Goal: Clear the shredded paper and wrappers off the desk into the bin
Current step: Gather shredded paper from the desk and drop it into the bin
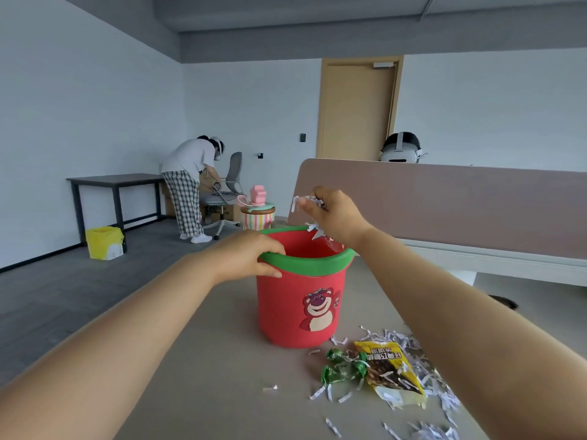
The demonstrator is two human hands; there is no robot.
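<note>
A red bin (295, 309) with a green rim and a bear picture stands on the grey desk (203, 360). My left hand (251, 254) grips its rim on the left side. Above the bin's far right edge, my right hand (330, 217) holds a bunch of shredded paper strips (306, 203), with some strips hanging over the opening. On the desk to the right of the bin lie more shredded paper (409, 344), a yellow snack wrapper (392, 369) and green candy wrappers (344, 366).
A pink desk divider (460, 204) stands behind the bin with a white headset (400, 149) above it. Across the room are a person bent over a chair, a dark table (117, 181), a yellow-lined bin (104, 242) and a striped stool.
</note>
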